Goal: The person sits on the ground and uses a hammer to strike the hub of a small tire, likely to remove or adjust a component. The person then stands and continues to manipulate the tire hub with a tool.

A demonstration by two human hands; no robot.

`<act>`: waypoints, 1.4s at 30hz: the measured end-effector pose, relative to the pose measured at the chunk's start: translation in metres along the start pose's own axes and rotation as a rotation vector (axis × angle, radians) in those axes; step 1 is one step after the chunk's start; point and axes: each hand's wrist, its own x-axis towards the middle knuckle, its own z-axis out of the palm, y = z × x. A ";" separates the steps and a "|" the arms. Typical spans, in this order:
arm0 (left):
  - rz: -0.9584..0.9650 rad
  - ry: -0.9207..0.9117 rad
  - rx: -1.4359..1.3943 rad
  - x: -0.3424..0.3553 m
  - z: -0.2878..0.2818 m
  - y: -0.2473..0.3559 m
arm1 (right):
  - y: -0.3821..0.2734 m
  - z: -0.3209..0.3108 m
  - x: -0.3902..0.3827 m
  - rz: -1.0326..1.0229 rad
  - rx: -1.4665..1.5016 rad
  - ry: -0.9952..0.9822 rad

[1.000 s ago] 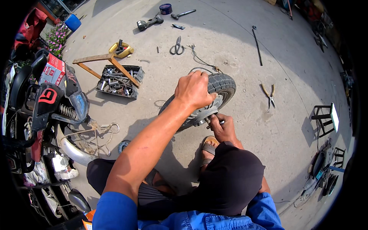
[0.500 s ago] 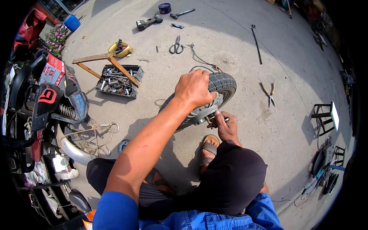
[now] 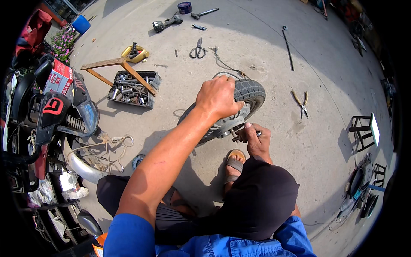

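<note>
Right under the left hand (image 3: 218,99) is the wheel (image 3: 251,91) — fingers curled over the tyre, thumb toward the hub (image 3: 234,123). Just beside that hub, the right hand (image 3: 259,144) pinches a metal piece (image 3: 236,138) between thumb and curled fingers. The left arm slants forward, nearly straight — the right forearm mostly hidden by a dark-trousered knee (image 3: 263,199).

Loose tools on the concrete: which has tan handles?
Splayed tan-handled metal pliers, right of the dark-tyred wheel; dark metal scissors and long black bar lack tan.
</note>
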 end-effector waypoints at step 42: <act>0.113 0.118 -0.073 -0.046 -0.014 -0.045 | 0.047 -0.049 -0.003 0.148 0.095 0.259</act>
